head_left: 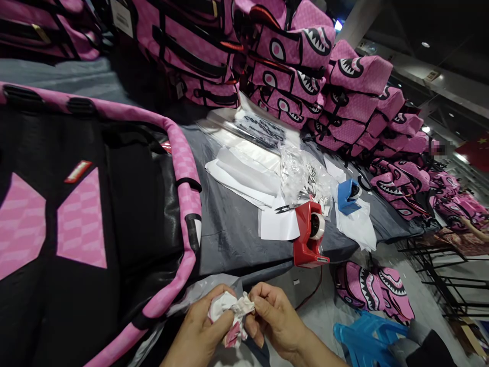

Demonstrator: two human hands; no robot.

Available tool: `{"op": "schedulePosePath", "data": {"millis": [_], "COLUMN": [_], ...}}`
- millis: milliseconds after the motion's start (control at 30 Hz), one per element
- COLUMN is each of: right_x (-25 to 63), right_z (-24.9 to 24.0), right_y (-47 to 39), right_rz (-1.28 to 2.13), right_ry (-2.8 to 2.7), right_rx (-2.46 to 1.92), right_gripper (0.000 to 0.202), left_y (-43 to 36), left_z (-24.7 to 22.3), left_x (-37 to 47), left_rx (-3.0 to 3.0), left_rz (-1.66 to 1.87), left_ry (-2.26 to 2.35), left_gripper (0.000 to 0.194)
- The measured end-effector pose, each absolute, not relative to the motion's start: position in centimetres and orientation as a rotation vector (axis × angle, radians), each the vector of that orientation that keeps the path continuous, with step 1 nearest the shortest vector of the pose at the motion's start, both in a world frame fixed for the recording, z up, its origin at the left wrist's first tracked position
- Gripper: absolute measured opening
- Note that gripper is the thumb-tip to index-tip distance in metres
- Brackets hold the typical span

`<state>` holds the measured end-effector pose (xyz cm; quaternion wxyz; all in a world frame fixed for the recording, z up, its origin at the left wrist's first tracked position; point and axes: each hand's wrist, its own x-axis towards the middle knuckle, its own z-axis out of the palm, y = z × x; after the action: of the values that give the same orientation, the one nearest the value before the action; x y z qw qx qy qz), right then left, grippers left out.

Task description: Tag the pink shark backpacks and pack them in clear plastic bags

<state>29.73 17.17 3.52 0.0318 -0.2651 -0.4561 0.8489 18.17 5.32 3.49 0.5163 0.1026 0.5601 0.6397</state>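
Note:
Between my two hands is a crumpled piece of white paper or tissue (231, 308) with pinkish-red patches. My left hand (204, 326) wraps its fingers and thumb around the bulk of it. At its right end, my right hand (277, 318) pinches a twisted white corner. Both hands are just off the table's front edge. To their left lies a large black backpack (148, 204) with pink checked trim, its back panel and straps facing up. A red tape dispenser (303, 234) with a roll of clear tape stands at the table edge above my right hand.
White sheets (244, 176), a clear plastic bag (296, 171), small black snips (284, 209) and a blue tape dispenser (348, 196) lie on the grey-covered table (233, 244). Stacked pink shark-face backpacks (298, 66) line the back. A blue stool (362, 336) and more pink bags (374, 290) are at lower right.

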Motion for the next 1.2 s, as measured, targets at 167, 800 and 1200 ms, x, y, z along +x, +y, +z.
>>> {"op": "schedulePosePath", "data": {"millis": [167, 800, 1200], "right_x": [29.7, 29.6, 29.4], "right_z": [2.8, 4.9, 5.6], "right_y": [16.5, 17.4, 17.0], "right_rz": [2.676, 0.074, -0.211], "right_ry": [-1.243, -2.650, -2.825], "right_rx": [-0.839, -0.179, -0.102], "right_gripper": [0.054, 0.020, 0.021], "left_y": [5.5, 5.4, 5.5], "left_z": [4.4, 2.0, 1.8], "left_x": [18.2, 18.2, 18.5], "left_rx": [0.135, 0.565, 0.673], "left_rz": [1.543, 1.473, 1.541], "left_ry": [1.317, 1.791, 1.846], "left_gripper": [0.018, 0.017, 0.015]}}
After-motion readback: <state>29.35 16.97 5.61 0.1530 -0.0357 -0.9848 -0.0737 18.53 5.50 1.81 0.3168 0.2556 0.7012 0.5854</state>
